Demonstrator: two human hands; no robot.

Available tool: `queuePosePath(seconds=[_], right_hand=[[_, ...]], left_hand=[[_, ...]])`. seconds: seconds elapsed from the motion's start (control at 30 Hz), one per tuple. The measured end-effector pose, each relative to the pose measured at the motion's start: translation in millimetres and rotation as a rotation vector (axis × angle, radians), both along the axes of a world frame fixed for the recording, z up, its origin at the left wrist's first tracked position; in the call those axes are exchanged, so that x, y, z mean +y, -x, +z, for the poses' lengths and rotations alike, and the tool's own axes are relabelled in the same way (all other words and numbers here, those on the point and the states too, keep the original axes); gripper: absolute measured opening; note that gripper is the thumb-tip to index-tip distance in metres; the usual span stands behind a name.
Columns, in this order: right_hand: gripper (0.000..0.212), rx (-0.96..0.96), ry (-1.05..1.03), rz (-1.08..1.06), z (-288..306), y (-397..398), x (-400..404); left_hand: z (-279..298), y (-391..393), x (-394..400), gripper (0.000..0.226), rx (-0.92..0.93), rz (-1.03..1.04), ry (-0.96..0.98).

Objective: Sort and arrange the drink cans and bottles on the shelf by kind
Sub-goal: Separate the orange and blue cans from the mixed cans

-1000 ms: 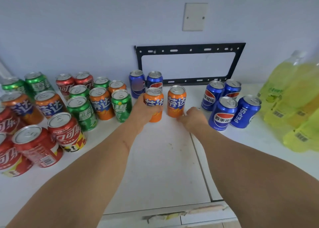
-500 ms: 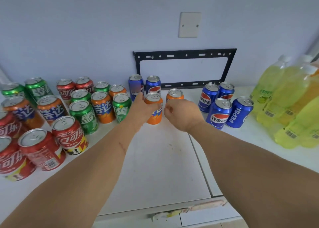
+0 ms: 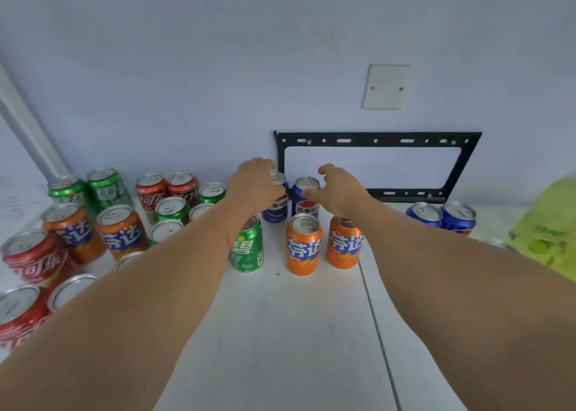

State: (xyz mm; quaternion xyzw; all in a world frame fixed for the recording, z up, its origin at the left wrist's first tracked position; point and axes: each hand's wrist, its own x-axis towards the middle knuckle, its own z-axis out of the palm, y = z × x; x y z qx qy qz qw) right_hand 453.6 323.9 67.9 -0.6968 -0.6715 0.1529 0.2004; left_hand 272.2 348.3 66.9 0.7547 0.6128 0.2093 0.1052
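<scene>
Two blue Pepsi cans stand at the back by the wall. My left hand (image 3: 254,184) curls over the top of the left Pepsi can (image 3: 276,211); its grip is hidden. My right hand (image 3: 338,189) hovers with fingers apart just above and right of the right Pepsi can (image 3: 307,192). In front of them two orange Fanta cans (image 3: 304,245) (image 3: 344,244) stand free, side by side. A green Sprite can (image 3: 247,250) stands just left of them, partly behind my left forearm.
A mixed cluster of red Coca-Cola cans (image 3: 36,258), orange Fanta cans (image 3: 121,231) and green Sprite cans (image 3: 107,188) fills the left of the white shelf (image 3: 296,332). More Pepsi cans (image 3: 458,217) and yellow-green bottles (image 3: 551,230) stand at the right. A black bracket (image 3: 374,138) hangs on the wall.
Both hands have let go of the two orange Fanta cans, which now stand on the shelf, and reached back to the two Pepsi cans by the wall. The view has shifted left.
</scene>
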Motion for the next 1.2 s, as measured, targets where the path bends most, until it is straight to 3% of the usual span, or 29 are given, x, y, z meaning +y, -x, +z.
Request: queuePosePath(seconds=[0.13,0.23,0.33,0.63,0.77,1.03,1.2], right_hand=[[0.091,0.028,0.172,0.028,-6.4,-0.6,30.8],[0.086,0.003,0.267,0.052,-15.4,-2.7,48.5],[0.084,0.002,0.327,0.067,-26.9,-6.1,60.5],[0.075,0.105,0.276,0.124,-39.8,-19.5,74.5],[0.071,0.22,0.216,0.083,-28.6,-33.1,70.6],[0.069,0.674,-0.036,-0.031,22.2,-40.3,29.6],[0.054,0.804,-0.141,-0.075,47.7,-39.4,-31.1]], left_hand=[[-1.6,8.0,34.5,0.088,0.137,0.022,0.16],[-5.9,5.8,53.7,0.099,0.192,0.016,0.284],[-11.5,-0.2,61.8,0.092,0.187,-0.006,0.359],[-17.9,-10.2,60.7,0.067,0.109,0.07,0.331],[-6.9,-10.4,46.1,0.063,-0.051,0.095,0.314],[41.2,-24.3,-2.6,0.057,-0.627,0.069,0.199],[61.3,-28.5,-56.3,0.044,-0.779,-0.02,0.171]])
